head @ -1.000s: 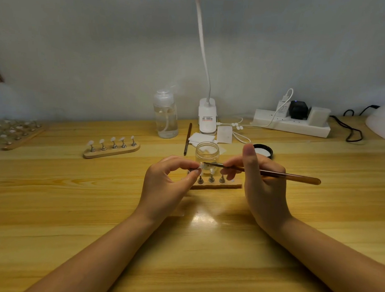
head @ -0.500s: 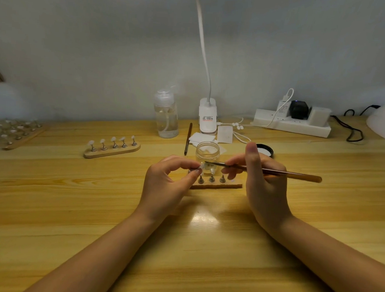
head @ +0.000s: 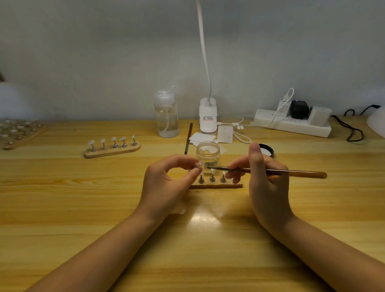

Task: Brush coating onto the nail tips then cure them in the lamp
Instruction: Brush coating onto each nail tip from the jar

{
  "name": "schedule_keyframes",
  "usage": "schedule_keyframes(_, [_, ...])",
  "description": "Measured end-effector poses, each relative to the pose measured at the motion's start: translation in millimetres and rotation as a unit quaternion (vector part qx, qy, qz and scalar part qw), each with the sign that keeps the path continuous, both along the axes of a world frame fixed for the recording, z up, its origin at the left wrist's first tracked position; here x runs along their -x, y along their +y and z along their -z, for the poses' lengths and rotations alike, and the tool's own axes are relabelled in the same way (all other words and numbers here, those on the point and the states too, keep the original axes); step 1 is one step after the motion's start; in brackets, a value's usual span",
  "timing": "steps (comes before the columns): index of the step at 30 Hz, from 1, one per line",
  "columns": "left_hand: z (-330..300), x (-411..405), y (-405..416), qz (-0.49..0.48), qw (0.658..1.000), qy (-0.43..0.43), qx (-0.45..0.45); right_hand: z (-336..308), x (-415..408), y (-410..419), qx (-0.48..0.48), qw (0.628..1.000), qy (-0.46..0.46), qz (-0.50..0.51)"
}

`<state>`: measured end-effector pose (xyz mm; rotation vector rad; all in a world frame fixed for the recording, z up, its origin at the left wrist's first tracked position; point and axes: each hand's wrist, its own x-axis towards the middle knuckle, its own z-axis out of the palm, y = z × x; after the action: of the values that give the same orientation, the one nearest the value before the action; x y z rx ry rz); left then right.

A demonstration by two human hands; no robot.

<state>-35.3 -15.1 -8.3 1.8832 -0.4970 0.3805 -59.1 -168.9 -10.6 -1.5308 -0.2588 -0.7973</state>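
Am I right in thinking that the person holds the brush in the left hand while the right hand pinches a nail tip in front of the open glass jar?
Not quite: the hands are swapped. The head view shows the right hand holding the brush while the left hand pinches a nail tip in front of the open glass jar.

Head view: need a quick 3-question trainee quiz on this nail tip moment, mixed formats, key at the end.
1. True or false: the right hand holds the brush with its bristle end pointing toward the left hand.
2. Multiple choice: the open glass jar stands
A. just behind the wooden holder being worked on
B. on the power strip
C. left of the pump bottle
3. Fill in: the spare wooden holder left of the hands carries ___ nail tips on stands.

Key: 1 true; 2 A; 3 five
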Motion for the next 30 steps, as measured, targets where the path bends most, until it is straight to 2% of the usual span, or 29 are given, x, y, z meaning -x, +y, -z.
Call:
schedule_keyframes(8, [-1.2, -0.9, -2.9, -0.028, 0.999, -0.041, -0.008, 1.8, 3.4, -5.1, 0.021, 0.999, -0.021, 0.018])
schedule_keyframes(18, [-1.1, -1.7, -4.3, -0.014, 0.999, -0.032, -0.023, 0.8, 4.2, 0.6, 0.094, 0.994, -0.055, -0.014])
schedule_keyframes(24, [0.6, 0.9, 0.2, -0.012, 0.999, -0.034, -0.019, 0.7, 5.7, -0.2, 0.026, 0.999, -0.023, -0.03])
schedule_keyframes(30, [1.4, -0.7, -0.6, -0.008, 0.999, -0.045, -0.02, -1.4, 4.2, 0.7, 0.032, 0.999, -0.021, -0.018])
